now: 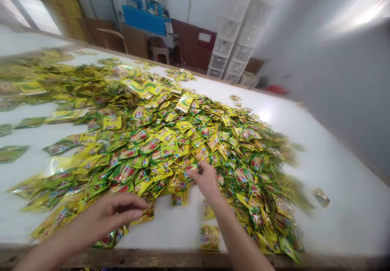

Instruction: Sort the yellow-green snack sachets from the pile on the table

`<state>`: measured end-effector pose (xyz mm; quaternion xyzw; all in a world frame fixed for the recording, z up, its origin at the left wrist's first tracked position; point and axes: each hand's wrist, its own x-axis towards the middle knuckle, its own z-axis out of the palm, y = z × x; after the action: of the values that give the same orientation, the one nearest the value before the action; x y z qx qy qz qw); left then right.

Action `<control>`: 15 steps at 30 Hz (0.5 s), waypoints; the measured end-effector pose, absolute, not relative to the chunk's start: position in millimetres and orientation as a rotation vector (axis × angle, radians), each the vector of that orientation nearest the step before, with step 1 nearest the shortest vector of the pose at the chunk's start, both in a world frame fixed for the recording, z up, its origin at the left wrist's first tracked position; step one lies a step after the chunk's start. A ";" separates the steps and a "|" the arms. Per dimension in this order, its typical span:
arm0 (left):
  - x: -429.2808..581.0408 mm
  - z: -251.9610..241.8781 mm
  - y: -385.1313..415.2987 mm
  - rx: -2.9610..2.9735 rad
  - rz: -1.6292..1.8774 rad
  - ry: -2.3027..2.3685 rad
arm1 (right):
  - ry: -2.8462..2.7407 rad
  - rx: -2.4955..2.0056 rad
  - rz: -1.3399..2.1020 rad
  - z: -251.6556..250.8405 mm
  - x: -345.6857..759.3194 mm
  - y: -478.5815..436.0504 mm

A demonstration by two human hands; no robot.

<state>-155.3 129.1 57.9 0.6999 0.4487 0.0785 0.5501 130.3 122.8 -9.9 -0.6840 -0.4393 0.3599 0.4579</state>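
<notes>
A large heap of small yellow and green snack packets [179, 141] with red fruit pictures covers much of the white table [292, 116]. At the heap's near edge, my right hand [207, 179] pinches a green packet [191, 168] between thumb and fingers. My left hand [118, 212] hovers low over the near left side, its fingers stretched and the thumb apart. Close to its fingertips lies a yellow packet [150, 212], partly hidden; whether they touch is unclear. Another yellow packet [210, 237] lies near the front edge, beside my right forearm.
Larger flat yellow-green packs [137, 88] rest on top of the heap. A single packet [321, 197] lies to the right. Beyond the table stand stacked white crates [236, 55], a stool [160, 53] and a blue bench [146, 20]. A wooden rim [170, 259] borders the near edge.
</notes>
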 end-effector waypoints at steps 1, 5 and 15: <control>-148.2 60.7 144.9 1.653 0.191 1.053 | -1.107 -1.708 0.863 -12.7 131.5 120.1; -137.4 63.5 197.2 1.592 0.493 1.186 | -1.266 -1.746 0.791 -15.6 141.6 112.1; -130.5 54.0 367.5 1.707 1.134 1.716 | -1.634 -2.211 0.324 -13.8 130.5 101.3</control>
<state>-130.5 367.5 54.0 0.6212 0.6244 0.4128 0.2320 130.5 101.3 -13.8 -0.7847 -0.5800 0.1150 0.1857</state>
